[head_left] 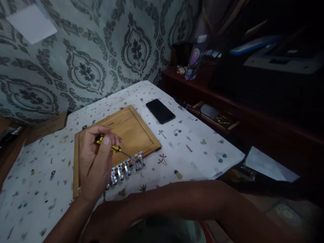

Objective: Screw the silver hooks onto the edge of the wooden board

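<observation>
My left hand point(95, 162) is raised over a wooden panel point(136, 131) that lies flat on the table. Its fingers are closed round a yellow and black screwdriver point(111, 145). The thin shaft points down to the right, with its tip at a metal rail of several hooks point(126, 167) on the panel's near edge. My right forearm crosses the bottom of the view from the right. My right hand point(106, 219) lies in shadow below my left wrist, and its fingers do not show.
A patterned white cloth point(197, 148) covers the table. A black phone point(160, 110) lies beyond the panel, to its right. A dark sideboard point(227, 98) with an open drawer and a bottle point(196, 55) stands at the right. A patterned wall is behind.
</observation>
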Motion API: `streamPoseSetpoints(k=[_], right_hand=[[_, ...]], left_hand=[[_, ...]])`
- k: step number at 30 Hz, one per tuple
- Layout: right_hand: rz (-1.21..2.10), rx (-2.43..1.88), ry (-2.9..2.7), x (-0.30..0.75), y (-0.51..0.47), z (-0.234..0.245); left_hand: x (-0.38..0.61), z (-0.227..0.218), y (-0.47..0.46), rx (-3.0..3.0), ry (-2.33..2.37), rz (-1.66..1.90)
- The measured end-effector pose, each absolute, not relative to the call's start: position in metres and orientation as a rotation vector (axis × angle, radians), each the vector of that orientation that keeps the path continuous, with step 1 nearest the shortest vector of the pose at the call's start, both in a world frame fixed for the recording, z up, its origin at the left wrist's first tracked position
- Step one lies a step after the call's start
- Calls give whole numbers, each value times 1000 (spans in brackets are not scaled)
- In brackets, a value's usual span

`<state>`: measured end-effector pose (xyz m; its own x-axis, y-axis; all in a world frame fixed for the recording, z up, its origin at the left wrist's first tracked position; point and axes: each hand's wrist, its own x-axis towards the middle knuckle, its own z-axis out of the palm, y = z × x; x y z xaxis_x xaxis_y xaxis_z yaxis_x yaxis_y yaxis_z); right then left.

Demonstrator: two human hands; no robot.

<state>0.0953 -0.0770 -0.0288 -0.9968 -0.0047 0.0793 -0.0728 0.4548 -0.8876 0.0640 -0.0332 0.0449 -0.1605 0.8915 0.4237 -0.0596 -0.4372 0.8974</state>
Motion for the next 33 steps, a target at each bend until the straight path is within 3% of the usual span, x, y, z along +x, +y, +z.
streamPoseSetpoints(k=[12, 33], right_hand=[[1670, 456, -2684, 82, -70, -29], [1501, 466, -2721, 83, -70, -22]], left_hand=[[72, 35, -28, 1470, 935, 1745], [77, 21, -26, 1667, 962, 1567]])
